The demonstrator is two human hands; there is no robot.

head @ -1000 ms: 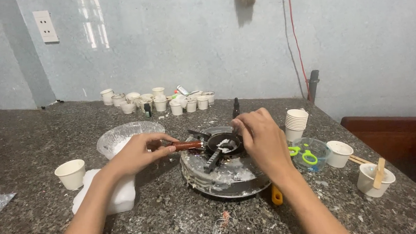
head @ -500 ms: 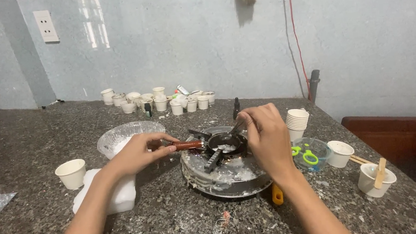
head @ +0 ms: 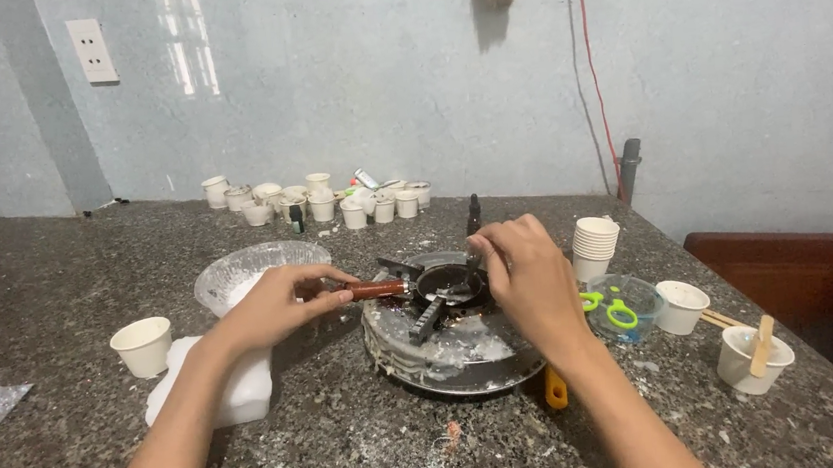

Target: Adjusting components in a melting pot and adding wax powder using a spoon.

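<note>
A small black pan with a red-brown handle sits on the black grate of a round metal burner. My left hand grips the handle's end. My right hand is closed on a thin metal utensil whose tip dips into the pan, where a little white material lies.
A glass bowl of white flakes and a white block lie left of the burner, beside a paper cup. Right: stacked cups, a clear dish with green scissors, cups with wooden sticks. Several small cups line the wall.
My right hand with the utensil has shifted back and forth over the pan, and the white lumps inside look smaller. My left hand has stayed on the handle.
</note>
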